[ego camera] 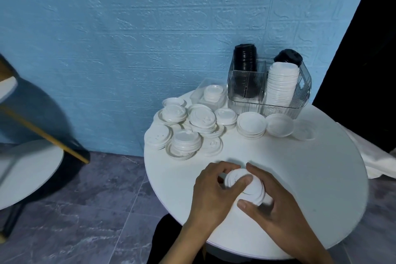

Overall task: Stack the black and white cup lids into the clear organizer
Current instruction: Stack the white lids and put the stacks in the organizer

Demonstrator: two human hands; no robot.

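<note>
Both of my hands hold a small stack of white lids (pixel 249 188) above the near part of the round white table (pixel 310 178). My left hand (pixel 216 193) grips the stack from the left, thumb across its top. My right hand (pixel 272 206) curls round it from the right. The clear organizer (pixel 248 100) stands at the table's far edge, with a tall stack of black lids (pixel 245 58) in its left compartment, a leaning stack of white lids (pixel 281 83) in the right, and more black lids (pixel 288 57) behind that.
Several loose white lids and short stacks (pixel 192 128) lie scattered across the far left of the table. A small clear tray (pixel 201 90) holding white lids sits left of the organizer. A blue wall is behind. Another white table (pixel 25 169) stands at left.
</note>
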